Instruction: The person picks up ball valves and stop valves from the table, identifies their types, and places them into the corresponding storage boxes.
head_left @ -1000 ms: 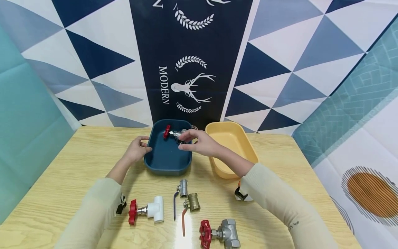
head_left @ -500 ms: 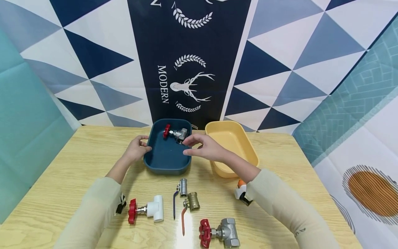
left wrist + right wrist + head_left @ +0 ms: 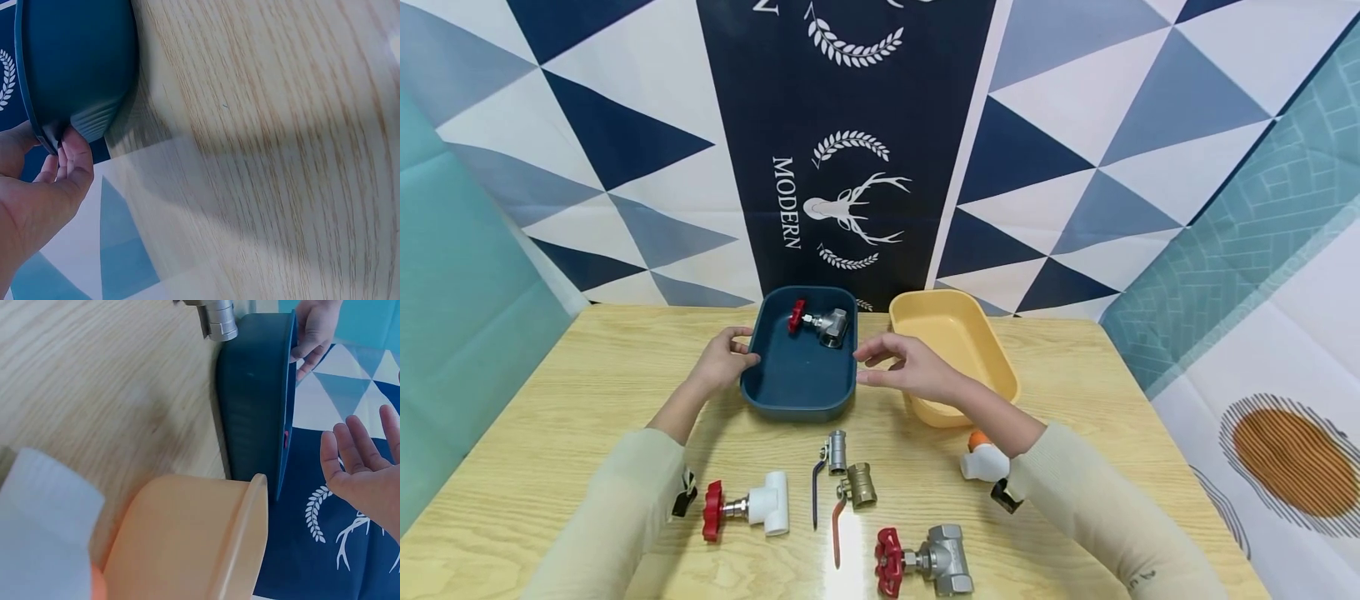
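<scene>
At the back of a wooden surface [image 3: 617, 367], a dark blue bin [image 3: 797, 379] holds a steel handwheel valve [image 3: 832, 325], lying in its far half. The left hand [image 3: 724, 360] pinches the bin's left rim. Near the opposite rim, the right hand [image 3: 906, 367] has a fairly wide grip, holding nothing. A yellow bin [image 3: 946, 333] stands to the right; a brass lever valve [image 3: 862, 485] lies in front. Best handling: steady the blue bin lightly without tipping it, and keep the right fingertips clear of both rims.
</scene>
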The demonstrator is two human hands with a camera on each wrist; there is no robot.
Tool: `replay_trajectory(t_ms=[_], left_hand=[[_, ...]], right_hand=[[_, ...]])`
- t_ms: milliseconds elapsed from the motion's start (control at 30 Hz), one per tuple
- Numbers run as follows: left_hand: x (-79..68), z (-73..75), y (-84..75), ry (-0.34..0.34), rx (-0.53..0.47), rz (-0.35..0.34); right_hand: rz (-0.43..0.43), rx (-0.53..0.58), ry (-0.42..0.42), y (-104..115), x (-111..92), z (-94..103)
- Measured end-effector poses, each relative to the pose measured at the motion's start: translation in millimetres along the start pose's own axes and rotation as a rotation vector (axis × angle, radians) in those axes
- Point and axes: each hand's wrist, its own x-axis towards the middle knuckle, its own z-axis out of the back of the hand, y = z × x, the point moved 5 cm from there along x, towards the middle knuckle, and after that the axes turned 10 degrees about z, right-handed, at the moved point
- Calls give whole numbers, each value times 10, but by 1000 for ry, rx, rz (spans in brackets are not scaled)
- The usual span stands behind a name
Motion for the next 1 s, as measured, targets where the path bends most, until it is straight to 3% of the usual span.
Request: replay_trajectory(t_ms=[600, 1000], left_hand=[[-28, -26, 13, 10, 23, 10], [-7, -6, -1, 4, 22, -6]], right_hand=[[-10, 14, 64, -104, -299, -74], [-25, 61, 192, -225, -519, -172]])
